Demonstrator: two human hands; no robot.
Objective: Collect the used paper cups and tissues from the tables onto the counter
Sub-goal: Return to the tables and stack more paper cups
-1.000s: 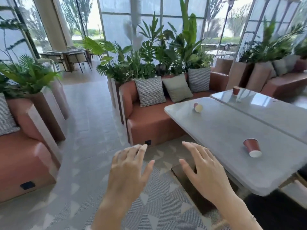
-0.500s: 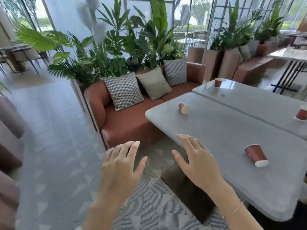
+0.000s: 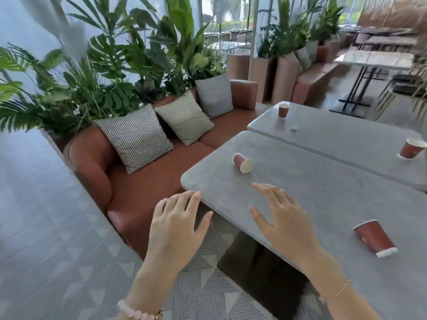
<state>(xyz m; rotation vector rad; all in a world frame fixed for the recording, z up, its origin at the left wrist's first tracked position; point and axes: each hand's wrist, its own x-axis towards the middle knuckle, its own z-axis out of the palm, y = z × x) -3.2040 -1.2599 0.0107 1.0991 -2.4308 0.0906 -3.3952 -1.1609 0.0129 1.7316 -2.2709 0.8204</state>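
Two grey tables stand side by side. On the near table point(image 3: 323, 195) a red paper cup point(image 3: 242, 162) lies on its side at the far end, and a second tipped cup point(image 3: 375, 239) lies at the right. The far table point(image 3: 335, 137) holds an upright cup point(image 3: 283, 111), a small white scrap point(image 3: 294, 129) near it, and another cup point(image 3: 412, 148) at the right edge. My left hand point(image 3: 178, 222) hovers empty at the near table's corner, fingers spread. My right hand point(image 3: 282, 220) is open above the tabletop, short of the far tipped cup.
A brown sofa point(image 3: 161, 181) with three cushions runs along the tables' left side, backed by tall plants point(image 3: 138, 65). The table's dark pedestal base point(image 3: 258, 269) stands on a patterned rug. More tables and chairs point(image 3: 374, 63) sit at the back right.
The view has swung right and closer to the tables. Both hands have moved forward and up; the right hand is now over the near tabletop. A cup at the far right came into view.
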